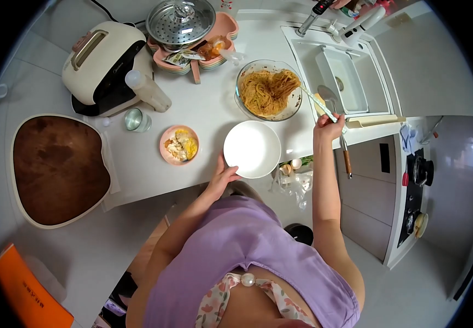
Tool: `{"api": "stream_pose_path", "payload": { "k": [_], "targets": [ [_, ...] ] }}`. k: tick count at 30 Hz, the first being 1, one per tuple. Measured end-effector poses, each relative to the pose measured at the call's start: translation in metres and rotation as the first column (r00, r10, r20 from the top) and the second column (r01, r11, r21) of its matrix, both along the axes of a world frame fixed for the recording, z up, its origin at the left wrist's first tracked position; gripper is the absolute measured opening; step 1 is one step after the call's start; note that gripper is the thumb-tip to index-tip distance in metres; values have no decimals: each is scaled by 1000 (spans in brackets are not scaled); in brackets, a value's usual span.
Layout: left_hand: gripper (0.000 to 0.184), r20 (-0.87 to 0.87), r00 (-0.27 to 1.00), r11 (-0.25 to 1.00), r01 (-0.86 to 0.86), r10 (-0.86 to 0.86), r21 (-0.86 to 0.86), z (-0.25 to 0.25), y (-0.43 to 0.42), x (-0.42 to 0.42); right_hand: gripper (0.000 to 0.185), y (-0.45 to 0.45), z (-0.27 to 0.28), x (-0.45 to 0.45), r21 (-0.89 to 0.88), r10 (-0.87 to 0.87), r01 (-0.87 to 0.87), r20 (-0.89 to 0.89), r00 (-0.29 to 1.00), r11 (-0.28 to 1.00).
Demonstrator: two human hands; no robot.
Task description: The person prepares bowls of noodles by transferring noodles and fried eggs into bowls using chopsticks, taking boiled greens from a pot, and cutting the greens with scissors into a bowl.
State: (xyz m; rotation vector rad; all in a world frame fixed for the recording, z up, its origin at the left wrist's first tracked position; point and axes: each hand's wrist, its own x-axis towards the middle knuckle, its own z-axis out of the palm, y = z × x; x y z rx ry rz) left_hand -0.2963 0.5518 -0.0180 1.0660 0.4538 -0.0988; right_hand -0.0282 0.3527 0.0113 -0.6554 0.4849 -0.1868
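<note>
Chopsticks (321, 106) in right grip (329, 128), apparently curled snug.

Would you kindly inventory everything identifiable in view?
Empty bowl: one, white, counter's front
Glass bowl: one, clear, behind empty bowl
Noodles: one heap, brown, in glass bowl
Utensil: count unclear, pale, at noodles
Small bowl: one, pink, further left
Food: one portion, yellow, in small bowl
Appliance: one, cream, back left
Bottle: one, translucent, beside appliance
Cup: one, clear, near bottle
Tray stack: one, pink, counter's back
Lid: one, silver, over tray stack
Sink: one, white, right
Panel: one, brown, left
Sheet: one, orange, lower left
Stove: one, black, far right
Garment: one, purple, worn
Left hand: one, bare, at empty bowl
Right hand: one, bare, holding utensil
</note>
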Motion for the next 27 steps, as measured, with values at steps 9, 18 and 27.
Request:
{"api": "stream_pose_path", "payload": {
  "k": [9, 18, 27],
  "targets": [
    [65, -4, 998, 998, 56, -56, -14, 2, -27, 18, 36, -19, 70, 7, 2, 48, -49, 193, 980, 999],
    [67, 64, 997, 994, 50, -45, -92, -9, -50, 24, 34, -27, 102, 12, -30, 46, -41, 194, 980, 999],
    [71, 99, 995, 990, 23, -9, -142, -14, -55, 37, 33, -29, 109, 7, 6, 103, -107, 219, 970, 994]
  ]
}}
